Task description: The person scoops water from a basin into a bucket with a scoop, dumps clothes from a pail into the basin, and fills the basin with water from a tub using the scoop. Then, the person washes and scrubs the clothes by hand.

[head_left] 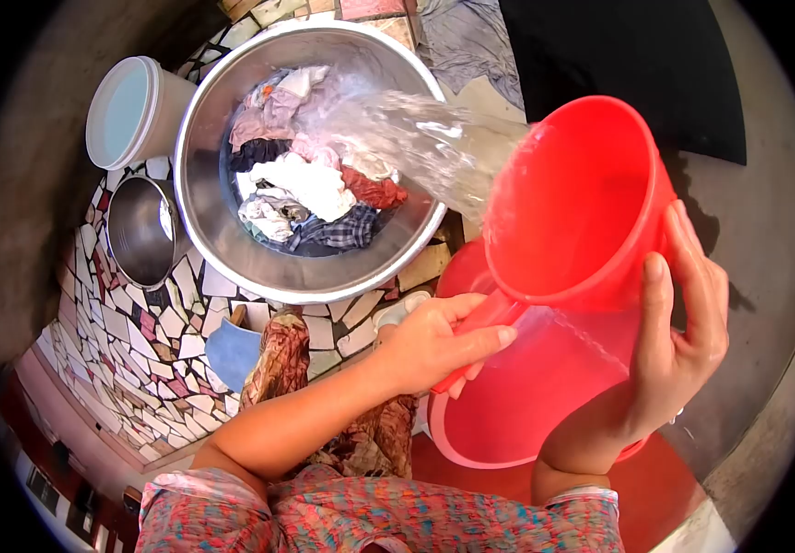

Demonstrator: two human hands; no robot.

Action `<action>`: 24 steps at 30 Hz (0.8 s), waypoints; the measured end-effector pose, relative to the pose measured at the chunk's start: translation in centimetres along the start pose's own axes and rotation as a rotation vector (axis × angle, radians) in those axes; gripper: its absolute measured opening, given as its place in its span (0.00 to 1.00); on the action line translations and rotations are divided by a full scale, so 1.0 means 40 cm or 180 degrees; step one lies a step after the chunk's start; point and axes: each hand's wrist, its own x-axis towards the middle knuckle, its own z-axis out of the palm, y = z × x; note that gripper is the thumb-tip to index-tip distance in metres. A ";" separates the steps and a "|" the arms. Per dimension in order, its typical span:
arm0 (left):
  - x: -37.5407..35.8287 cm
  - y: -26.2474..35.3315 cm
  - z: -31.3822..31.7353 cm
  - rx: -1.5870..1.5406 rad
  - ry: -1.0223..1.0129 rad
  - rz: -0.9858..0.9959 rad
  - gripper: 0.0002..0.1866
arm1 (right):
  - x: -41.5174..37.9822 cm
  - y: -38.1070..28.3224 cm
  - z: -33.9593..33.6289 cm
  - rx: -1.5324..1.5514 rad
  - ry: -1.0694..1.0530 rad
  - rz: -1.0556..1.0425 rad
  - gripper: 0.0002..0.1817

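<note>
A large red plastic jug [591, 203] is tipped toward the left, and a broad stream of water [434, 143] pours from its mouth. My left hand [439, 346] is wrapped around the jug's handle. Against the jug's base, my right hand [688, 318] supports it with the fingers and thumb. The water lands in a wide metal basin [202, 166] on a heap of wet clothes [305, 180] in white, pink, dark red and dark plaid. Directly below the jug is a red tub [517, 415], partly hidden by the jug and my arms.
Left of the basin lie a tilted white bucket [126, 115] and a steel pot [144, 230]. A blue object [232, 355] is near my leg on the broken-tile floor [163, 359]. A black panel [628, 64] and grey cloth [471, 41] are at the top.
</note>
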 end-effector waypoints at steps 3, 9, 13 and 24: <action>0.001 0.012 0.009 -0.0385 -0.0277 0.0135 0.16 | 0.001 -0.035 -0.009 0.0017 0.0322 -0.0287 0.13; 0.060 -0.010 0.121 -0.0171 -0.0756 0.0122 0.17 | -0.075 0.101 -0.088 0.0374 0.0965 -0.0748 0.20; 0.154 -0.077 0.259 0.0882 -0.0160 -0.0540 0.21 | -0.187 0.323 -0.083 0.0672 0.0979 0.0708 0.24; 0.672 -0.727 0.126 0.2919 0.0041 -0.2346 0.27 | -0.843 1.038 0.341 0.1486 -0.0955 0.5234 0.27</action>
